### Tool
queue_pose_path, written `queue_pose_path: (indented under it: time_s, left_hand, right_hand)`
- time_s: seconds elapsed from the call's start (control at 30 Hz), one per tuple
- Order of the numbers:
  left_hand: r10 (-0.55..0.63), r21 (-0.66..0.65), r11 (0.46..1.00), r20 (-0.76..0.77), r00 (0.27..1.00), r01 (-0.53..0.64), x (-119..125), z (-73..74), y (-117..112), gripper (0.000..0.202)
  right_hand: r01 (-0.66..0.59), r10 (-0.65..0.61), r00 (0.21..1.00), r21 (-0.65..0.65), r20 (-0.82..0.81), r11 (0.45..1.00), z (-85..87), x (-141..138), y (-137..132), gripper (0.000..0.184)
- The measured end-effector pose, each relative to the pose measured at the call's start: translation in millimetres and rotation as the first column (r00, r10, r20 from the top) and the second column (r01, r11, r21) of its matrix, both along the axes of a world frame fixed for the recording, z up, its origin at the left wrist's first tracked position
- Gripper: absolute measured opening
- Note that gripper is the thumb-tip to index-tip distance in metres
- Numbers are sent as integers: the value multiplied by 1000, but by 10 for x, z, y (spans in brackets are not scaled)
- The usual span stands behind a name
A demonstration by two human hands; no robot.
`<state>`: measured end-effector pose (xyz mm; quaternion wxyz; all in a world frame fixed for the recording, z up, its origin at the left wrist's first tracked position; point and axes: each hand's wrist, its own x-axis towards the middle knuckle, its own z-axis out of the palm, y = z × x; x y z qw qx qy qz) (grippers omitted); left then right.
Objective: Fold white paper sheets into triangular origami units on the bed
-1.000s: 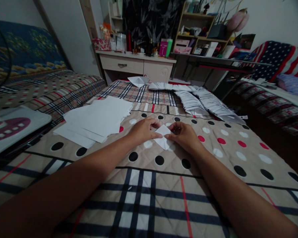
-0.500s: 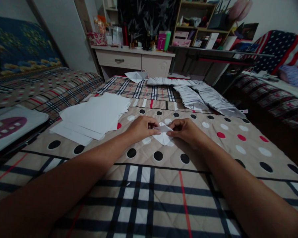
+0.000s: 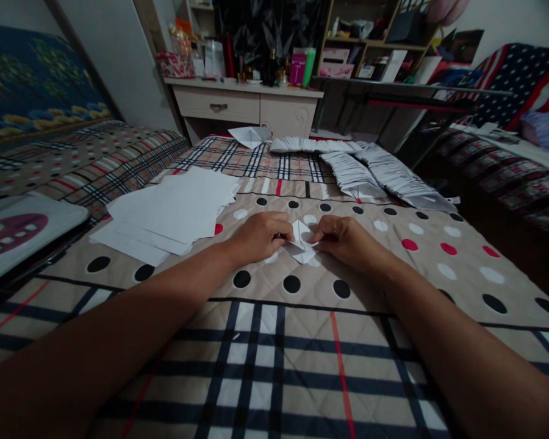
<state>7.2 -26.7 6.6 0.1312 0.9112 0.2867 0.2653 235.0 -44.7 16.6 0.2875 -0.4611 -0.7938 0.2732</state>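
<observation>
A small folded piece of white paper (image 3: 300, 242) lies on the dotted part of the quilt (image 3: 302, 341) between both hands. My left hand (image 3: 257, 236) pinches its left side with curled fingers. My right hand (image 3: 344, 241) pinches its right side, fingers also curled. Both forearms stretch out over the checked part of the quilt. The paper's upper flap stands up between the thumbs.
A loose stack of white sheets (image 3: 171, 211) lies to the left. Rows of folded white paper pieces (image 3: 370, 177) fan out at the far right, with one folded paper shape (image 3: 250, 135) at the far edge. A dresser (image 3: 242, 110) and shelves stand behind.
The paper's upper flap has been folded up and inward from lying flat; both hands have drawn slightly closer together on it. The view has tilted a little.
</observation>
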Motion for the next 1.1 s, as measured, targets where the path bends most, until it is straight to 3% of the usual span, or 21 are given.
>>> queue_pose_path:
  time_s: [0.2, 0.5, 0.6, 0.7, 0.9, 1.0, 1.1]
  left_hand:
    - [-63, 193, 978, -100, 993, 82, -27, -22, -4, 17]
    - [-119, 321, 928, -228, 966, 190, -22, 56, -36, 19]
    - [-132, 328, 920, -251, 959, 212, -21, 73, -43, 20]
    - [-143, 299, 929, -249, 958, 216, -27, 86, -63, 22]
    - [-93, 188, 975, -148, 985, 120, -11, 93, -123, 17]
    - [-12, 55, 998, -19, 1000, 13, 40, 55, -107, 33]
    - [120, -93, 989, 87, 989, -112, 90, 10, -86, 26]
  right_hand:
    - [-139, 126, 985, 107, 117, 984, -8, 37, 13, 19]
    - [-133, 93, 944, 105, 317, 986, 91, -1, -55, 31]
    - [-69, 47, 934, 50, 354, 996, 185, -28, -111, 24]
    - [39, -54, 934, 51, 353, 998, 232, -71, -146, 7]
    - [149, -175, 913, 100, 369, 984, 183, -137, -121, 12]
    - [176, -188, 894, 67, 407, 982, 182, -168, -103, 13]
    - [237, -217, 850, 21, 479, 971, 209, -221, -110, 12]
